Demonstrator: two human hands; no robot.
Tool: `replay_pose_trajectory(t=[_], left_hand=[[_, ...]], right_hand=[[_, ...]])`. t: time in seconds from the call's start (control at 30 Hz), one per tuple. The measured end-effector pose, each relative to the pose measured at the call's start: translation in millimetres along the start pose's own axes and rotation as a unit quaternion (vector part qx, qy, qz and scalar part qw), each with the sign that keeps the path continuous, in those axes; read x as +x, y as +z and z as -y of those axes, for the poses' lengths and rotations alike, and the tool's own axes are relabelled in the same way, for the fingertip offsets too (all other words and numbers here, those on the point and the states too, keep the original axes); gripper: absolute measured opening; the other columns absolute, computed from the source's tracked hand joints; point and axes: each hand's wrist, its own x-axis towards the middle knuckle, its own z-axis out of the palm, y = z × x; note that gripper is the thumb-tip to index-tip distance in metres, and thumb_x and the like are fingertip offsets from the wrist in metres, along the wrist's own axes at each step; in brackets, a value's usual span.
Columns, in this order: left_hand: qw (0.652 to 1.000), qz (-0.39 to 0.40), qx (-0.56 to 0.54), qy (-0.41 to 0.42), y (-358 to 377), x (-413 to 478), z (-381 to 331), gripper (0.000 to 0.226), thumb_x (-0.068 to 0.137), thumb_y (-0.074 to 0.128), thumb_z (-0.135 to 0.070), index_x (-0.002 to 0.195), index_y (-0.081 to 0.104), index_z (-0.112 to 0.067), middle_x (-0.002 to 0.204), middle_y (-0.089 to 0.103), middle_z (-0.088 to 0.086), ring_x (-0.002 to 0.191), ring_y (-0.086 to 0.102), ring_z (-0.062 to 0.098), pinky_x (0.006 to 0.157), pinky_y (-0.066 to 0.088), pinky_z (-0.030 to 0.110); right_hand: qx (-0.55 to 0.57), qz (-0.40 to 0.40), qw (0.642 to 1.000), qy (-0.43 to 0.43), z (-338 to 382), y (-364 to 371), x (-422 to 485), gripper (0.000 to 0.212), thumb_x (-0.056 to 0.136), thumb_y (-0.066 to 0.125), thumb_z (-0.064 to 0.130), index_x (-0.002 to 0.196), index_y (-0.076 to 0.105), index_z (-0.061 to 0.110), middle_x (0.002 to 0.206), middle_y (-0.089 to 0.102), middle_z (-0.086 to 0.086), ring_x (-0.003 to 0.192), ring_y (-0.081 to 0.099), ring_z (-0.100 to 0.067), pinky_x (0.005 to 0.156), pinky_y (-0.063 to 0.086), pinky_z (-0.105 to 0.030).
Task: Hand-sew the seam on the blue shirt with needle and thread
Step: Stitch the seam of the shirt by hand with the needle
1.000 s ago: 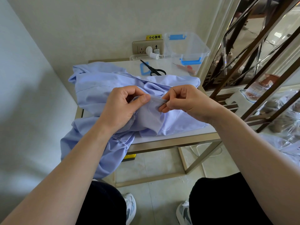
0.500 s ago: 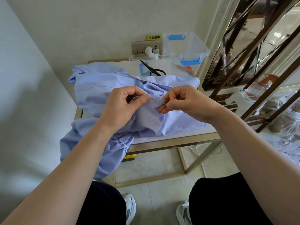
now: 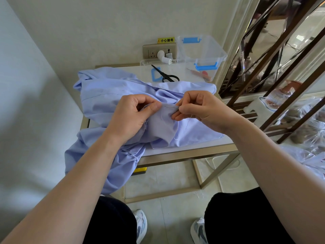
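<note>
A light blue shirt point(image 3: 102, 95) lies bunched on a small white table point(image 3: 186, 148), one part hanging over the front left edge. My left hand point(image 3: 130, 117) grips a raised fold of the shirt between thumb and curled fingers. My right hand point(image 3: 198, 108) pinches a thin needle point(image 3: 171, 106) that lies along the fold's top edge, its tip toward my left thumb. A pale thread point(image 3: 189, 120) trails down from my right fingers over the cloth.
Black scissors point(image 3: 165, 75) and a blue square frame point(image 3: 155, 74) lie behind the shirt. A clear plastic box point(image 3: 202, 51) with blue clips stands at the back right, below a wall socket point(image 3: 159, 51). A metal lattice point(image 3: 274, 67) borders the right side.
My right hand has shifted slightly to the right with the needle along the fold. My left hand keeps its grip on the cloth.
</note>
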Motion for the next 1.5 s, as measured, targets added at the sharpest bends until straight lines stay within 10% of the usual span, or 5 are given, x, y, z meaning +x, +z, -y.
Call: replay_pose_trajectory(t=[0.23, 1.5], left_hand=[[0.999, 0.003, -0.034, -0.022, -0.4, 1.8, 1.4, 0.013, 0.095, 0.061, -0.013, 0.090, 0.073, -0.010, 0.082, 0.069, 0.001, 0.077, 0.059, 0.004, 0.074, 0.048, 0.018], [0.995, 0.033, -0.093, -0.032, 0.4, 1.4, 1.1, 0.017, 0.098, 0.057, -0.012, 0.089, 0.072, -0.014, 0.082, 0.067, -0.002, 0.080, 0.057, 0.005, 0.079, 0.046, 0.021]], right_hand=[[0.084, 0.011, 0.996, -0.016, -2.9, -2.0, 0.4, 0.016, 0.095, 0.050, -0.007, 0.085, 0.056, 0.004, 0.085, 0.070, -0.015, 0.087, 0.072, -0.027, 0.085, 0.055, -0.028], [0.136, 0.062, 0.988, -0.028, -9.8, -5.5, 1.9, 0.002, 0.090, 0.052, 0.002, 0.091, 0.054, 0.003, 0.096, 0.072, -0.012, 0.094, 0.072, -0.022, 0.083, 0.055, -0.025]])
